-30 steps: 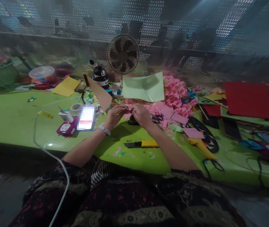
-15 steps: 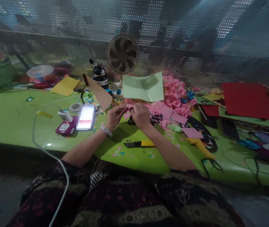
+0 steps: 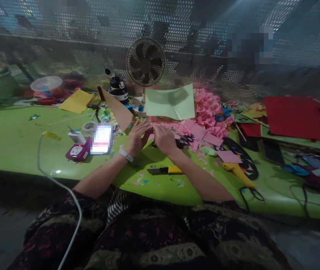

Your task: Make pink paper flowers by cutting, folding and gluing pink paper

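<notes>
Above the green table, my left hand [image 3: 138, 138] has its fingers stretched out and pressed lightly apart, with the tips close to my right hand. Curled in a pinch is my right hand [image 3: 164, 140]; a bit of pink paper shows at its fingertips, mostly hidden by the fingers. Behind both hands lie pink paper scraps and a heap of folded pink paper flowers [image 3: 208, 112]. Pink paper squares [image 3: 198, 132] rest to the right. A yellow-handled utility knife [image 3: 165, 170] lies in front, beside my right forearm, and black-handled scissors [image 3: 187, 141] are partly hidden behind my right hand.
A lit phone [image 3: 101, 140] and a purple power socket [image 3: 77, 150] with a white cable stand left. A fan [image 3: 145, 62] and a pale green sheet [image 3: 169, 103] are at the back. To the right are a yellow glue gun [image 3: 239, 174] and red sheets [image 3: 293, 118].
My left hand's fingers have opened out from a pinch and lifted slightly at the tips. My right hand stays nearly in place, its fingers curled.
</notes>
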### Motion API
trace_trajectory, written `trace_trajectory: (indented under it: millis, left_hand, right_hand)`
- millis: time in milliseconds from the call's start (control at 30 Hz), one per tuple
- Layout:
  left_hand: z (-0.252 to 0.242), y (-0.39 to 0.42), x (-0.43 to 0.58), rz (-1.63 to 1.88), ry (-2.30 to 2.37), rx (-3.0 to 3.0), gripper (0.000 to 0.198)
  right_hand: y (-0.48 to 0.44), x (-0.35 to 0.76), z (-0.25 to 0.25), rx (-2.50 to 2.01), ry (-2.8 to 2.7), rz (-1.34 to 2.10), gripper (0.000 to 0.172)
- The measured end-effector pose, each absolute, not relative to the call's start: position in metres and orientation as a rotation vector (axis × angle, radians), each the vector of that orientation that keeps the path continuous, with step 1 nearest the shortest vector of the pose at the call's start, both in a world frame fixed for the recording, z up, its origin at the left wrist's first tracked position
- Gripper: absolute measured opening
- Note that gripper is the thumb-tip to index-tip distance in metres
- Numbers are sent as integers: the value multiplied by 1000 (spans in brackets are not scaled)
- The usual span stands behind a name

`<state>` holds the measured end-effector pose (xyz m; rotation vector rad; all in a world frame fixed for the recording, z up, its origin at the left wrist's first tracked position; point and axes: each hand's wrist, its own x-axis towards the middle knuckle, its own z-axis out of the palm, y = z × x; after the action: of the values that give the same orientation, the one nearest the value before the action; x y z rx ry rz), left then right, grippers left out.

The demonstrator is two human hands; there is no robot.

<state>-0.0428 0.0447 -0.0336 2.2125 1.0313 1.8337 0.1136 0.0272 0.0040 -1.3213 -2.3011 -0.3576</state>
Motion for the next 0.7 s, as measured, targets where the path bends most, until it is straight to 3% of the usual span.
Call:
trace_trajectory:
  millis: [133, 333, 700]
  left_hand:
    - [-24, 41, -45, 1775, 971, 2149, 21]
    - [-13, 40, -51, 1703, 877, 1522, 38]
    - [-10, 36, -47, 1541, 812, 1431, 37]
  right_hand:
    - [32, 121, 10, -1258, -2327, -203, 27]
    - [46, 138, 18, -1262, -2183, 193, 25]
    - [45, 137, 18, -1267, -2227, 223, 24]
